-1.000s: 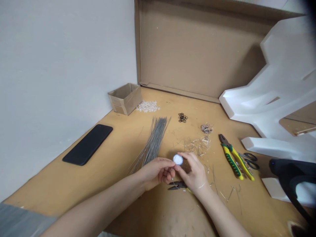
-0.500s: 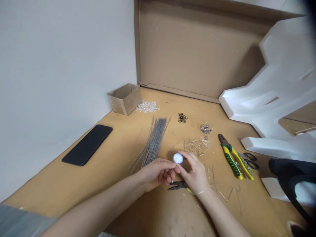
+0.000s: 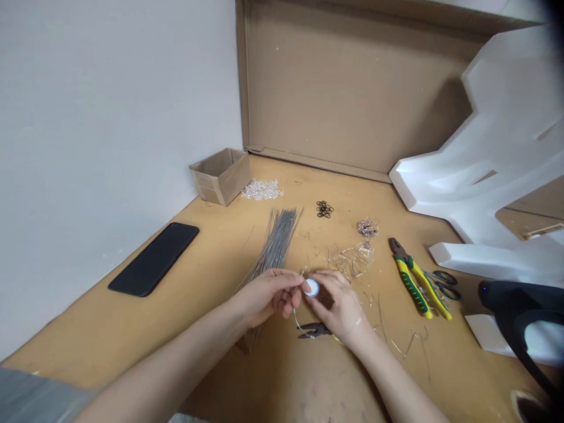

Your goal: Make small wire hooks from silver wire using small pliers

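Between thumb and fingers, my right hand (image 3: 341, 305) holds a small round white disc with a blue rim (image 3: 312, 287). My left hand (image 3: 273, 296) is closed in a pinch at the disc's left edge, gripping a thin pale wire (image 3: 298, 322). The wire curves down below the fingers, and a short end sticks up above them. Under the hands lie needle-nose pliers (image 3: 314, 330), their handles mostly hidden by my right hand. A bundle of straight grey wires (image 3: 277, 241) lies behind my left hand, partly covered by it.
Combination pliers (image 3: 414, 282) and scissors (image 3: 446, 285) lie at right, near white foam (image 3: 440, 176). Wire scraps (image 3: 355, 258), black rings (image 3: 325, 209), clear small pieces (image 3: 263, 189) and a cardboard box (image 3: 222, 176) are further back. A phone (image 3: 154, 258) lies left.
Both hands have shifted slightly left with the disc, which is now tilted and lower. More of the curved wire shows below my left hand, and a short end now shows above it.
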`<state>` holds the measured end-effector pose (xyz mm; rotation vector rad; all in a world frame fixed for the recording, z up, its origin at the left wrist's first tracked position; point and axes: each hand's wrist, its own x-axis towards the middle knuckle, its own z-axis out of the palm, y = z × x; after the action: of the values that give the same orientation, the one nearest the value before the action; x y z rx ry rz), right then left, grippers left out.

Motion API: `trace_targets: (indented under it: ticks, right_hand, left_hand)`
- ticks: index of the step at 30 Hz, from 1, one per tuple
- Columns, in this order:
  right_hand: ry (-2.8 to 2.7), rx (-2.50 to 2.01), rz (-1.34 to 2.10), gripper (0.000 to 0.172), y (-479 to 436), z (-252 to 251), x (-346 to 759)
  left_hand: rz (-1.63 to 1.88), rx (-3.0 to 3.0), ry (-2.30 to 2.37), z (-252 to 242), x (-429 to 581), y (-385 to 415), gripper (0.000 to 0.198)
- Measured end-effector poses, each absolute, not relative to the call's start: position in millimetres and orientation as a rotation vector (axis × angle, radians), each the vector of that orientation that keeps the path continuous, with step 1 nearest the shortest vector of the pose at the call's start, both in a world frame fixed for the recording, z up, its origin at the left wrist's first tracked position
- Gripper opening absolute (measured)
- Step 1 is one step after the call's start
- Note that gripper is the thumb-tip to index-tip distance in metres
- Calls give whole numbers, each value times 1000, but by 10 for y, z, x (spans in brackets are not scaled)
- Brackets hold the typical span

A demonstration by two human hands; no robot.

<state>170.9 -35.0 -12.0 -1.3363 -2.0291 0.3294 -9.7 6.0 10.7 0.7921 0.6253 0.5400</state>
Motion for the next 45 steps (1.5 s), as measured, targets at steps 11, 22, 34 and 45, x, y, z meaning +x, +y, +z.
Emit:
trace_targets:
  ticks: [11, 22, 34, 45]
  right_hand:
    - [-2165, -1294, 458, 55, -314, -94, 1866]
    - [-1366, -1060, 1415, 42, -419, 94, 1702]
    - [-995, -1073, 1564, 18, -406, 99, 1665]
    - [-1019, -1091, 1563, 13, -538, 35, 1689]
  left_hand:
    - [712, 747, 647, 88, -150, 156, 20]
    - [866, 819, 619, 61, -7, 31, 23]
    - [908, 1349, 909, 167, 25, -97, 20]
    - [896, 1396, 805, 87, 121, -216, 21]
